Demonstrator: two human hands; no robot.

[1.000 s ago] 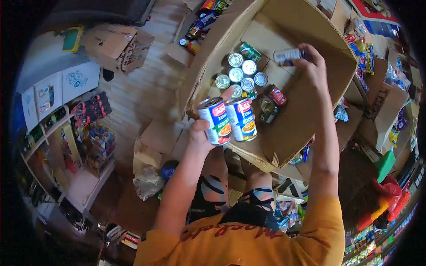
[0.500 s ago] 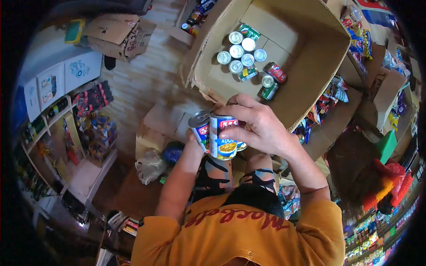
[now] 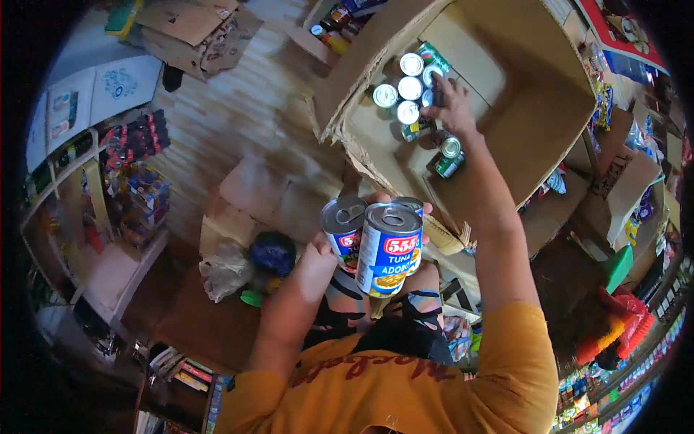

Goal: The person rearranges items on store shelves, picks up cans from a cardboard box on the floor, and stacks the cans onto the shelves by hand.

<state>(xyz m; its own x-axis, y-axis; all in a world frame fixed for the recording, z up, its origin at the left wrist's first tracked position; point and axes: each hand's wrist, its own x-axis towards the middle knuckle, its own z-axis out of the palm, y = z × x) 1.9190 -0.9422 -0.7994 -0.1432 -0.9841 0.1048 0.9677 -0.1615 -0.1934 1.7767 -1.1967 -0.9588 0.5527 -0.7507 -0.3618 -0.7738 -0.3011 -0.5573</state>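
In my left hand (image 3: 318,264) is a cluster of three tuna cans (image 3: 390,253), held upright against one another above my lap. Their labels are blue and white with a red 555 mark, and the front one reads "Tuna Adobo". Fingertips of that hand show behind the cans. My right hand (image 3: 455,108) reaches into a large cardboard box (image 3: 528,94), its fingers apart over a group of cans (image 3: 410,88). It hides some of them, and whether it touches one I cannot tell. Nearer the box's front lies a loose pair of cans (image 3: 450,147).
A folded carton (image 3: 195,36) lies on the floor at upper left. Below the box are a clear plastic bag (image 3: 224,267) and a dark blue bundle (image 3: 272,252). Shelves (image 3: 94,188) stand at left. Opened cartons (image 3: 625,173) with snack packs line the right side.
My right hand has left the tuna cans and moved up and forward into the box. My left hand alone now holds the cans. The camera view has shifted slightly.
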